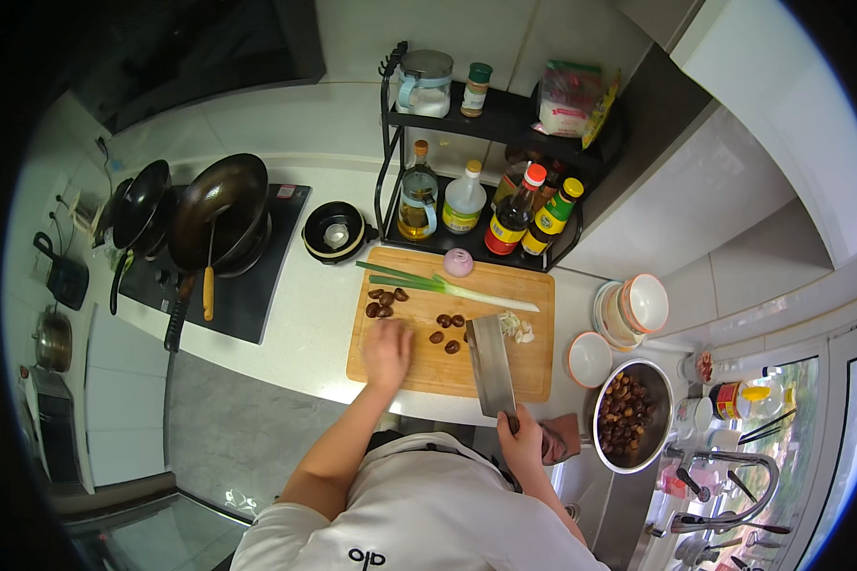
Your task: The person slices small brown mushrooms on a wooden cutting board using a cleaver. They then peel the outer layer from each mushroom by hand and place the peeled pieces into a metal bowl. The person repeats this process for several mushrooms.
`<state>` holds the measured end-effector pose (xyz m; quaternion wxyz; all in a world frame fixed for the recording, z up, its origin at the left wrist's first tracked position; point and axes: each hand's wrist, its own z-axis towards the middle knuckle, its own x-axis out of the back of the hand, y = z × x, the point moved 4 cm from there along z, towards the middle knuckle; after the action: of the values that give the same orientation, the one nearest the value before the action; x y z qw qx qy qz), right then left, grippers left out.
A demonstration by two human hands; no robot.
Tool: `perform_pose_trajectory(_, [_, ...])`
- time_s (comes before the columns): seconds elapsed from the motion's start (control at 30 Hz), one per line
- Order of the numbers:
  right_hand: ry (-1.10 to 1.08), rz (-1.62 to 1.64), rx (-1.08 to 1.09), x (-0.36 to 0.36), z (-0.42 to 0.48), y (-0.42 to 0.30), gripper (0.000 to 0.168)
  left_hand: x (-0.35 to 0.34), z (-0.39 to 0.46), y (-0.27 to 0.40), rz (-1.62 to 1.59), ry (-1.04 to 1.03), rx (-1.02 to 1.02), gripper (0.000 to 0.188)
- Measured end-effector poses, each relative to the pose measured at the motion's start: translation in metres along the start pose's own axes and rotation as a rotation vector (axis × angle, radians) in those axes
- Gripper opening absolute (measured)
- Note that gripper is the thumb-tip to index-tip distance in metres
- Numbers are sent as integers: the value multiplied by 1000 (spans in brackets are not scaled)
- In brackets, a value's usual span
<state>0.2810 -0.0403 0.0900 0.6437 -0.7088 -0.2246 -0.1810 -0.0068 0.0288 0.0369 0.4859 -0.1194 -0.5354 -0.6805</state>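
My right hand (520, 437) grips the handle of a Chinese cleaver (491, 367), its broad blade over the right part of a wooden cutting board (418, 382). My left hand (388, 355), blurred, is over the board's left side, just below a cluster of chestnuts (383, 302); whether anything is under its fingers is hidden. More brown chestnuts (451, 347) lie in the middle, and the blade partly covers one. Peeled garlic cloves (523, 332) sit right of the blade. A leek or large scallion (464, 289) stretches across the board, with a purple onion (458, 263) at its back edge.
A steel bowl of chestnuts (625, 421) stands by the sink faucet (746, 457). Small bowls (590, 359) are right of the board. Behind it is a black rack (478, 121) of bottles. Left are a black pot (334, 232) and a wok (221, 200) on the stove.
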Motion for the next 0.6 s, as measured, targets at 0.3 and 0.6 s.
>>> perform_pose_trajectory(0.3, [-22,-49,14,-12,-5,0,17,-11,-1,-52,-84,-205,393,26])
perform_pose_trajectory(0.6, [-166,-105,97,-49,15,-3,17,-29,-21,-26,-161,-476,406,22])
